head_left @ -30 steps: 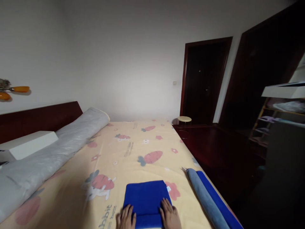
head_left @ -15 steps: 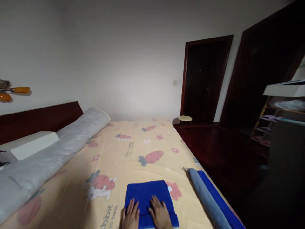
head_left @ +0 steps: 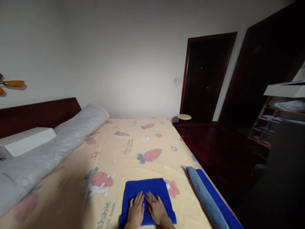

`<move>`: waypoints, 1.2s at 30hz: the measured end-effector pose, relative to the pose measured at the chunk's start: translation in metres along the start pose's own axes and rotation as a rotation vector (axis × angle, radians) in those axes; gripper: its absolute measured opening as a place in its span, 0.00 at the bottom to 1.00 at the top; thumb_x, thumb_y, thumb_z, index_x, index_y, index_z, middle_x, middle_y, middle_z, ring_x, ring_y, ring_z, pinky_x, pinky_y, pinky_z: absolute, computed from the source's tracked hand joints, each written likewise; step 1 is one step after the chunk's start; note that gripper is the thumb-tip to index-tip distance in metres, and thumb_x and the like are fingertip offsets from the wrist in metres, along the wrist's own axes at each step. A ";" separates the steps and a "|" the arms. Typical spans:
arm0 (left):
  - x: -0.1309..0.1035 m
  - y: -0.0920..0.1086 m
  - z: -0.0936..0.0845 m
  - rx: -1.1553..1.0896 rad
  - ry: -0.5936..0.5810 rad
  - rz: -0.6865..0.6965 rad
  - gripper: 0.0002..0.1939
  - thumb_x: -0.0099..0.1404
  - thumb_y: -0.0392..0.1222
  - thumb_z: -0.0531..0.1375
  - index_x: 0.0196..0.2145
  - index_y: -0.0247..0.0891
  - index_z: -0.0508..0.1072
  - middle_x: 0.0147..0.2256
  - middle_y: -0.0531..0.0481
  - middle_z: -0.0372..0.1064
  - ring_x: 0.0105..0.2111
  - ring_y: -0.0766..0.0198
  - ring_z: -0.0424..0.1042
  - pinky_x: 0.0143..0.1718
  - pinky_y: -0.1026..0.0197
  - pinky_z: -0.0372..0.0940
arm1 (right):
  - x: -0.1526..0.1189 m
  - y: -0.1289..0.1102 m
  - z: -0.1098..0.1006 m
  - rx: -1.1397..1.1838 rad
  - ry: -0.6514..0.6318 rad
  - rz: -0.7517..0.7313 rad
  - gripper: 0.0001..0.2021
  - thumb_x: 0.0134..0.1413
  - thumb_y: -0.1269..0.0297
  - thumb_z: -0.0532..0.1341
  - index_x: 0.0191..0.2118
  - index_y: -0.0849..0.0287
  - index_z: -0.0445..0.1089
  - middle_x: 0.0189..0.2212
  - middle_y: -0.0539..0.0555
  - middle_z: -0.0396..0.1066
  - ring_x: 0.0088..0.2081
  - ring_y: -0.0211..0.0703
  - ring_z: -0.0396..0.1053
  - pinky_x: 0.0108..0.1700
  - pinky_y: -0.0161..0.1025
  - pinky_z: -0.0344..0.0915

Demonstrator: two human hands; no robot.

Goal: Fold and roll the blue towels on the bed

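A folded blue cloth (head_left: 145, 185) lies flat near the front of the bed, with a small pale tag at its right edge. My left hand (head_left: 136, 210) rests palm down on its left half, fingers stretched forward. Beside it, my right hand (head_left: 156, 208) lies flat on the middle of the same cloth, fingers pointing up and to the left. The two sets of fingertips are close together, and neither hand grips anything. A thicker folded band of the cloth runs across its near side, partly covered by my hands.
The bed (head_left: 128, 168) has a carrot-print sheet. A grey-blue roll (head_left: 206, 197) and a blue cloth strip (head_left: 214, 194) lie along its right edge. At left are a long grey roll (head_left: 64, 143) and a white box (head_left: 30, 140). A stool (head_left: 184, 117) stands near the door.
My left hand has slid right and forward over the cloth, and my right hand has moved slightly left, bringing them closer together. The view has shifted a little.
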State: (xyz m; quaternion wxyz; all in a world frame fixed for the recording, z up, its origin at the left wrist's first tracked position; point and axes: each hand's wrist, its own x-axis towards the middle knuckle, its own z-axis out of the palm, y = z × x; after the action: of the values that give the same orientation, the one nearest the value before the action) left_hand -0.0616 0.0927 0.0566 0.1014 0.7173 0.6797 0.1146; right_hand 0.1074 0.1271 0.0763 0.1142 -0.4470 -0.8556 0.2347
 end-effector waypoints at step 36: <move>0.031 -0.015 -0.018 0.128 -0.102 -0.188 0.30 0.67 0.40 0.42 0.66 0.48 0.50 0.69 0.50 0.43 0.68 0.61 0.44 0.65 0.42 0.47 | 0.025 0.027 -0.015 -0.018 -0.027 0.085 0.28 0.62 0.55 0.49 0.67 0.51 0.54 0.68 0.56 0.46 0.68 0.52 0.44 0.66 0.59 0.42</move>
State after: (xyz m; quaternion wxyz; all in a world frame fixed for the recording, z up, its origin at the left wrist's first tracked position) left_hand -0.0797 0.1244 0.0703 0.1001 0.6605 0.7438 0.0241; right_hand 0.1186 0.1655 0.0754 0.0883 -0.4809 -0.8393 0.2376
